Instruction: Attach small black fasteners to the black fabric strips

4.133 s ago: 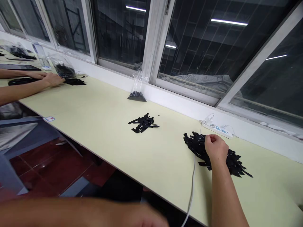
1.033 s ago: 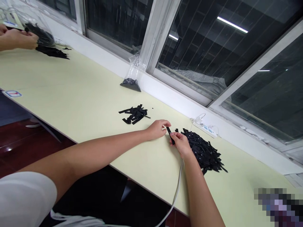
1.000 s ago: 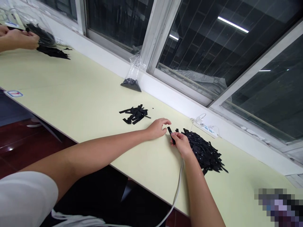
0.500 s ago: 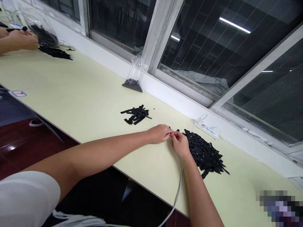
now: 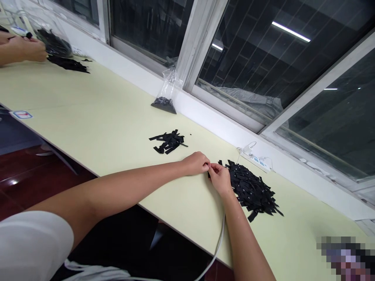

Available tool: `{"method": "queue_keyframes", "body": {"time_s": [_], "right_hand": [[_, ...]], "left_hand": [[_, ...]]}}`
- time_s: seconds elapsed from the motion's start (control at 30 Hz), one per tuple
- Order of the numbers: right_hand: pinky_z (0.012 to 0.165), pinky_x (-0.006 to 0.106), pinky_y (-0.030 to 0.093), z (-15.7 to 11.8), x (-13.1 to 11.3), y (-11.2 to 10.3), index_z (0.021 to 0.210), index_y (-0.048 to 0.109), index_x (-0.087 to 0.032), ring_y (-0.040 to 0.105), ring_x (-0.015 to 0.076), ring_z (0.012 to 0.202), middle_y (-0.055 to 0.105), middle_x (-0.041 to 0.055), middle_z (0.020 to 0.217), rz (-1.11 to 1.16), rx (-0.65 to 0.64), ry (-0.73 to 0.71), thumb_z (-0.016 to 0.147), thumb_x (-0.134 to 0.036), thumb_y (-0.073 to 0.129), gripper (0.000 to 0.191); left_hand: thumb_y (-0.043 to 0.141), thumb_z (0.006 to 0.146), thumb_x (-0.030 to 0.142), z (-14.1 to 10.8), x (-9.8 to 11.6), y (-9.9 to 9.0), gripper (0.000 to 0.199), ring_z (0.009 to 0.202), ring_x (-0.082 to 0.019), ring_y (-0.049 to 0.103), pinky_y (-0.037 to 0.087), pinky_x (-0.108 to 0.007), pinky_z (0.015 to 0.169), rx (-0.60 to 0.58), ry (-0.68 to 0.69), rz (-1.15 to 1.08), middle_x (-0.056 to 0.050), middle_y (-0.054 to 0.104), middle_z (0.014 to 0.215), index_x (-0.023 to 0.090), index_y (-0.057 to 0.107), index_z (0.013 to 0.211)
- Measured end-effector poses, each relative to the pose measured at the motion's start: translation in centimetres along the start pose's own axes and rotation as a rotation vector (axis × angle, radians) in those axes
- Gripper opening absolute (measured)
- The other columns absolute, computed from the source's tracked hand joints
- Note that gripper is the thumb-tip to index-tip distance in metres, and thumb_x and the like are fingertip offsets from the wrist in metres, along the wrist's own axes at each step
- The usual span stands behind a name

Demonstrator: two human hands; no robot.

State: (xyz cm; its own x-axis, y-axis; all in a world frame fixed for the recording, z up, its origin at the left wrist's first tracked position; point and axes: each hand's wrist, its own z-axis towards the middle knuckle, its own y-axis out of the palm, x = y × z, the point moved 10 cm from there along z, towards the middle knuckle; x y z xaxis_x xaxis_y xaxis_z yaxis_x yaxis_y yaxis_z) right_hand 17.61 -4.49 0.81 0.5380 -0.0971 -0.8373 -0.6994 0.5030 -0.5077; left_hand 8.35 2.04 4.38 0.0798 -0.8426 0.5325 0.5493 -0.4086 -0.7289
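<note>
Pinched blind, easily lost

Head view: holding a black strip (image 5: 209, 175) with the right hand (image 5: 221, 179), narrowly pinched; meeting it with the left hand (image 5: 197, 163), curled — cannot tell whether gripping; could slip if pinched too loosely; could fall into the black pile (image 5: 253, 189) beside the right hand — and vanish among lookalikes; could snag the white cable (image 5: 220, 238) below that hand if lowered.

A long, smooth table with a pale yellow-green top (image 5: 117, 105) is stretching from far left to near right. A low, plain white wall (image 5: 131, 72) is rising along its far edge, beneath wide windows with pale grey frames (image 5: 193, 47) and dark glass panes (image 5: 149, 27). Toward the right, a thin, bright white light tube (image 5: 290, 31) is glowing in the glass. At near left, a glossy dark-red floor (image 5: 17, 199) is catching light.
</note>
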Motion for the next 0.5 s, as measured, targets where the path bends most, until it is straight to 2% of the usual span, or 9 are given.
{"method": "queue_keyframes", "body": {"time_s": [0.33,0.5], "right_hand": [[0.054,0.027,0.039,0.2,0.4,0.6,0.085,0.074,-0.015,0.047,0.0147,0.057,0.064,0.0043,0.067,0.012,-0.045,0.036,0.074,-0.054,0.065,0.041],[0.053,0.027,0.038,0.1,0.2,0.5,0.086,0.074,-0.014,0.045,0.0142,0.055,0.063,0.0042,0.065,-0.012,-0.037,0.027,0.074,-0.055,0.063,0.044]], "left_hand": [[0.054,0.071,0.013,0.0,-0.9,0.6,0.022,0.061,-0.018,0.056,0.035,-0.03,0.057,-0.023,-0.116,-0.019,-0.005,0.071,0.068,0.019,0.075,0.071],[0.053,0.074,0.014,0.1,-1.3,1.0,0.021,0.067,-0.016,0.059,0.038,-0.027,0.06,-0.084,-0.146,-0.072,-0.003,0.071,0.074,0.018,0.074,0.077]]}}
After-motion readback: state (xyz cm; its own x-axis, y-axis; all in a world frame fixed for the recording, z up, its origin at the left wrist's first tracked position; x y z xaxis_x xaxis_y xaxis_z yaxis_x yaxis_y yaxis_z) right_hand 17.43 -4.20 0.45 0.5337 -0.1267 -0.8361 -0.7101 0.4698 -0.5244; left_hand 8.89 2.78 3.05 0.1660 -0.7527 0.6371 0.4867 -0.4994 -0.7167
